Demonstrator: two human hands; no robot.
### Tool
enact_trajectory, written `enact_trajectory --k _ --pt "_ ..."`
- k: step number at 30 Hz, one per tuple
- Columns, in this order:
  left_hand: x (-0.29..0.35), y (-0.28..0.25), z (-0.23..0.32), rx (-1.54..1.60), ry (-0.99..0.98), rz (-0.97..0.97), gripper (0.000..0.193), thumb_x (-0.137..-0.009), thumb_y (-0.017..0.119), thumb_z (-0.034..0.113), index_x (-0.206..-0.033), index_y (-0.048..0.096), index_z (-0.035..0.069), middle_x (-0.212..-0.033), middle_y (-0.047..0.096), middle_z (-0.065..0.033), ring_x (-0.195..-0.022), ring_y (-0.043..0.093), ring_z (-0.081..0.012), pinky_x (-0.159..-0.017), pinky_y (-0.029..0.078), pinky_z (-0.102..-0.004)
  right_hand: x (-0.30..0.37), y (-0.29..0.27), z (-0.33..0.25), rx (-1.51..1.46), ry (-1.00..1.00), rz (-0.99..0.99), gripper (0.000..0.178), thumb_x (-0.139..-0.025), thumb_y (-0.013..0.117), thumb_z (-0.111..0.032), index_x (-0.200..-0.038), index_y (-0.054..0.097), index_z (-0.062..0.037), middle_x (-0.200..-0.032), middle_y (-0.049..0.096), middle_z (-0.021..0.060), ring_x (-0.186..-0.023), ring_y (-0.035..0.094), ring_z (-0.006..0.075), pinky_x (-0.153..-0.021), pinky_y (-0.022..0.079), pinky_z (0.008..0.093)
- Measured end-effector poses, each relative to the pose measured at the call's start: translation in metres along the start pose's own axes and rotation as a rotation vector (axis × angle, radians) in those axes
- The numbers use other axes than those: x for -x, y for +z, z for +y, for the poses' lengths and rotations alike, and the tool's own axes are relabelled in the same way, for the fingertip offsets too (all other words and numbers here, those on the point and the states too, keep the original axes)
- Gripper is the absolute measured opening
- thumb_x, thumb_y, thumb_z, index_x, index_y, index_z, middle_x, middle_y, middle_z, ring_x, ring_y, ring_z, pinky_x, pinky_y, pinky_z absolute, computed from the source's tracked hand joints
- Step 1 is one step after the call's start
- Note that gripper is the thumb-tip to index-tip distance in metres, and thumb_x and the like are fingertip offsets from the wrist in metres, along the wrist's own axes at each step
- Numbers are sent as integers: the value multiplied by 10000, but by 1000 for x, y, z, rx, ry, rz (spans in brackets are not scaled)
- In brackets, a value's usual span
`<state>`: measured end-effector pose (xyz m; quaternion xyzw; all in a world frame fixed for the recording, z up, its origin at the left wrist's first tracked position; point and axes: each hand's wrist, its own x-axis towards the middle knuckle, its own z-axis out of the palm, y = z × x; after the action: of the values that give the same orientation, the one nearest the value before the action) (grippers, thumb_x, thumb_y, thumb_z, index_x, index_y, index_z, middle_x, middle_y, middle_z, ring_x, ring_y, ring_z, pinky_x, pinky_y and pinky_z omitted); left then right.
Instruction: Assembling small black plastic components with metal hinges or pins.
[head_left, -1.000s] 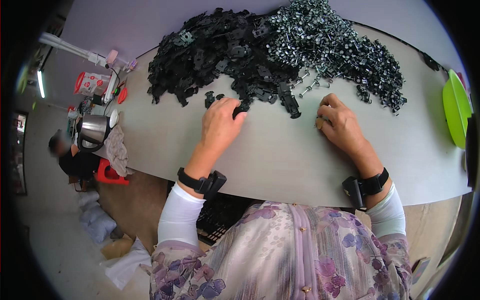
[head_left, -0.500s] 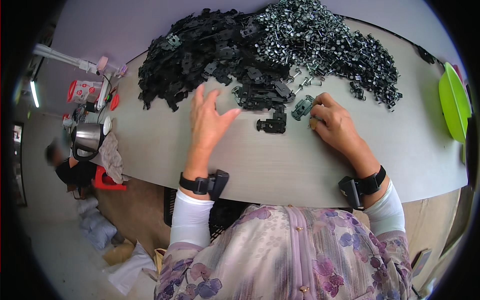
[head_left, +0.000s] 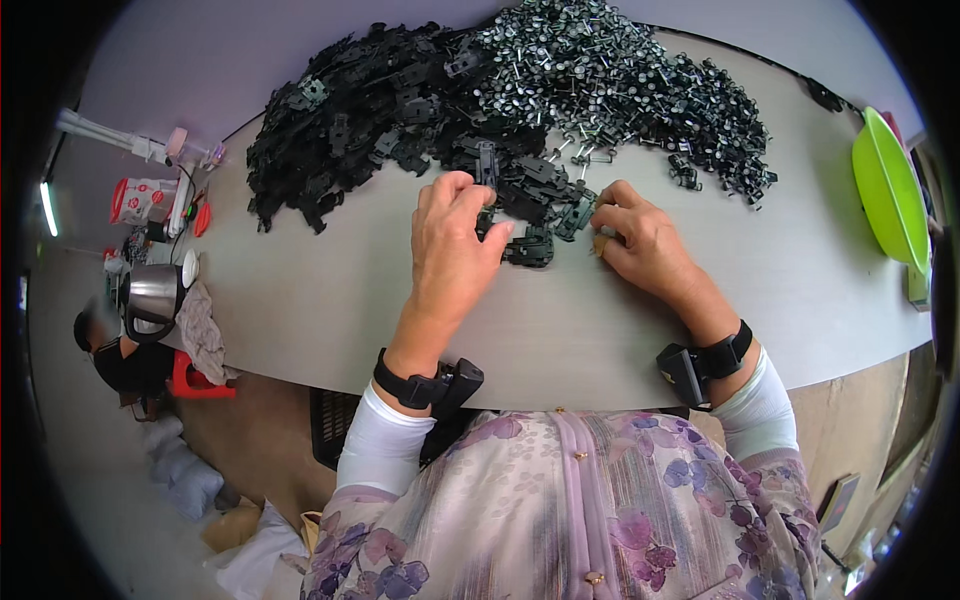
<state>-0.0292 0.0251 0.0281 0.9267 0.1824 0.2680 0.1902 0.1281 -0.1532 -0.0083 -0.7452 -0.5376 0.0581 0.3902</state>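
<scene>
My left hand [head_left: 452,240] is bent over the near end of a small cluster of black plastic parts [head_left: 540,185]. Its thumb and fingers close around one black plastic part [head_left: 487,216], mostly covered by the fingers. Just right of it, my right hand [head_left: 645,243] pinches a dark green-grey plastic part [head_left: 576,216] by its right side. Something yellowish [head_left: 600,244] shows at a right fingertip; its kind is unclear. Another black part [head_left: 531,247] lies on the table between the hands.
Behind the hands rise a big heap of black plastic parts [head_left: 350,125] and a heap of metal pins with round heads [head_left: 590,75]. A green basin [head_left: 890,190] stands at the right, a steel kettle [head_left: 152,295] at the left. A person [head_left: 125,365] is beyond the table's left side.
My left hand has come rightward from its spread pose and curled its fingers over the black parts. My right hand keeps its pinch on the green-grey part. The view has shifted slightly.
</scene>
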Motion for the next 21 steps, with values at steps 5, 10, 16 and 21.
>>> enact_trajectory --k 5,10,16,21 --pt "4 6 14 -4 155 -377 347 -680 770 19 -1007 656 15 -940 619 -99 -769 603 -254 -724 502 -333 1 -4 -5 14 -24 -6 154 -719 620 -13 -871 643 -2 -951 588 126 -828 615 329 -722 510 404" --pt "-4 17 22 274 -62 -287 458 -712 714 -49 -1155 608 8 -967 630 -83 -689 595 -138 -614 498 -261 4 -5 2 32 -50 -1 170 -706 640 10 -874 614 5 -969 586 124 -796 611 297 -685 500 375" --pt "-14 42 23 1205 -434 -357 311 -794 639 -72 -1098 577 -42 -940 647 -86 -751 630 -130 -670 538 -261 4 -19 -3 -314 94 118 179 -739 652 36 -912 623 -1 -932 564 77 -722 600 173 -605 484 298" --pt "-10 50 20 1512 -686 -508 208 -825 638 -47 -1012 551 -27 -895 663 -119 -738 695 -213 -638 580 -316 10 -21 -11 -432 -14 97 196 -755 642 54 -942 611 3 -981 548 72 -718 584 117 -598 486 251"
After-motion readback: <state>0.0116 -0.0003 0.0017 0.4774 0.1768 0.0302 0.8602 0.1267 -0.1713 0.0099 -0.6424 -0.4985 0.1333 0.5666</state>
